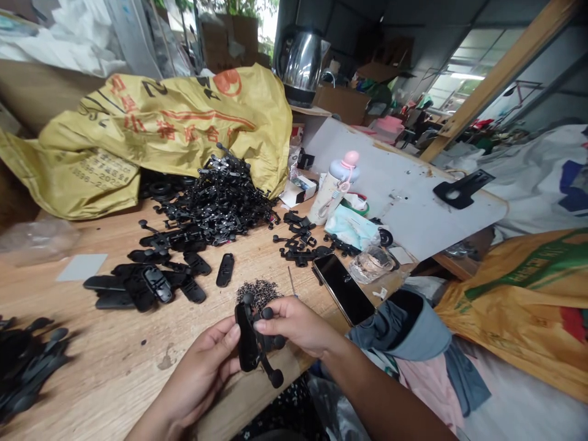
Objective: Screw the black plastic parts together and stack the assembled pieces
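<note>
Over the table's near edge, my left hand [206, 361] grips an oblong black plastic shell [248, 346] between thumb and fingers. My right hand [298, 324] is closed on a black plastic bracket with ball-shaped ends [275, 377], held against the shell's right side. Whether the two pieces are joined, I cannot tell. Just beyond my fingers lies a small heap of tiny black parts [260, 289], perhaps screws. One loose oblong shell [225, 270] rests farther back, with a cluster of similar shells [158, 284] to its left.
A large pile of black parts [220, 202] sits before a yellow sack [184, 116]. More ball-ended pieces [32, 367] lie at the left edge. To the right are a phone [344, 288], a bottle [328, 193] and a grey cloth item [413, 331]. A kettle [301, 64] stands behind.
</note>
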